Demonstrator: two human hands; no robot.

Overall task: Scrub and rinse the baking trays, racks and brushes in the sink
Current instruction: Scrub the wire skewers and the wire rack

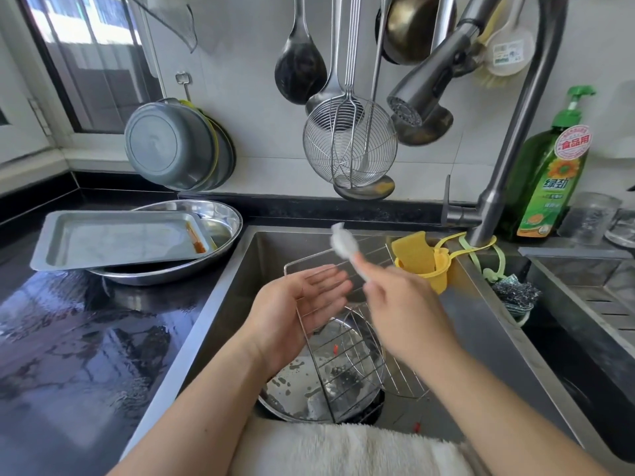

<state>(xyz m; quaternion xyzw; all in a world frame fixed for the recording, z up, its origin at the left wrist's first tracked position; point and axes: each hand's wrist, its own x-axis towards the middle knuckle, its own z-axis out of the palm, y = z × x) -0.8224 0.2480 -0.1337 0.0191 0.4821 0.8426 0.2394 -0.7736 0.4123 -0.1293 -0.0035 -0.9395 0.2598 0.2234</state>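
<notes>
My right hand (398, 307) grips the handle of a white silicone brush (343, 243), whose blurred head points up and left over the sink (240, 280). My left hand (295, 310) is held open, palm up, just left of the brush and touching nothing. Below both hands a wire rack (347, 365) leans over a round metal tray (295, 389) with soap residue in the sink bottom. On the counter to the left a rectangular baking tray (113, 240) with red sauce along its right edge lies across an oval steel pan (223, 218).
The faucet spray head (422, 94) hangs above the sink with no water visible. A yellow sponge holder (422, 262) and a steel scourer (515, 293) sit at the sink's right rim, a green detergent bottle (549, 176) behind. Ladles and a wire skimmer (347, 149) hang on the wall.
</notes>
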